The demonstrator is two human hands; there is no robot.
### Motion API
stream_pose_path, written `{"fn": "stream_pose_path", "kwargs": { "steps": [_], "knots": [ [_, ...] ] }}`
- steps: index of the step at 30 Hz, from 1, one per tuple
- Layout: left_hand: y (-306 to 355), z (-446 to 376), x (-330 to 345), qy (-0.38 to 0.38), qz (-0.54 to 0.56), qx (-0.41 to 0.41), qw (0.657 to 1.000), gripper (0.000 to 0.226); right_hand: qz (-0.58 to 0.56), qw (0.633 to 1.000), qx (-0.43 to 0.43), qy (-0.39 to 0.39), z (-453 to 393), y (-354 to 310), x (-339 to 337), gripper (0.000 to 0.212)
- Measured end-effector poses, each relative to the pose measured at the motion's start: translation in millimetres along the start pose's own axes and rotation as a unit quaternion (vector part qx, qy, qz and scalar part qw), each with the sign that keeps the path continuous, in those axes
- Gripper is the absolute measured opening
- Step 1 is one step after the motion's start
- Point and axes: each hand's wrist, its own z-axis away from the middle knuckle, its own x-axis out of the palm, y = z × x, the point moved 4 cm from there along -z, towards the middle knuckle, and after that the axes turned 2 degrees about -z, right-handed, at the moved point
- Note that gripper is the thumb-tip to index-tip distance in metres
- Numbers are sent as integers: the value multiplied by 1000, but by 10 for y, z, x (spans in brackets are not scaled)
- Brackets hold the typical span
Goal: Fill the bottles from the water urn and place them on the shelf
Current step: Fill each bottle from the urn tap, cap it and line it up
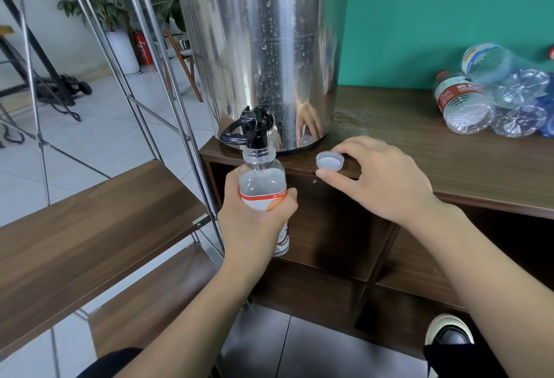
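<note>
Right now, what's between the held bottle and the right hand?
Head view: the white cap lies upturned on the cabinet top, between the bottle in the left hand and the right hand.

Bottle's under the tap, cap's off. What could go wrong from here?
1. The bottle is held up by the left hand alone, its mouth just under the spout; a small drift could send water down the cabinet front.
2. The cap lies open side up near the cabinet top's edge, right hand beside it; a nudge might knock it off.
3. The empty bottles lie piled on their sides and could roll.
</note>
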Motion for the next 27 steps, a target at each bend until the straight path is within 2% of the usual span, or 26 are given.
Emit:
{"fn": "stream_pose_path", "kwargs": {
  "steps": [21,27],
  "knots": [
    [-11,-12,-3,-3,-8,8,1000,56,2,1000,12,-10,-4,-20,-25,54],
    [-29,-22,-3,5,-15,7,1000,54,-25,999,21,-14,1,-38,-75,66]
  ]
}}
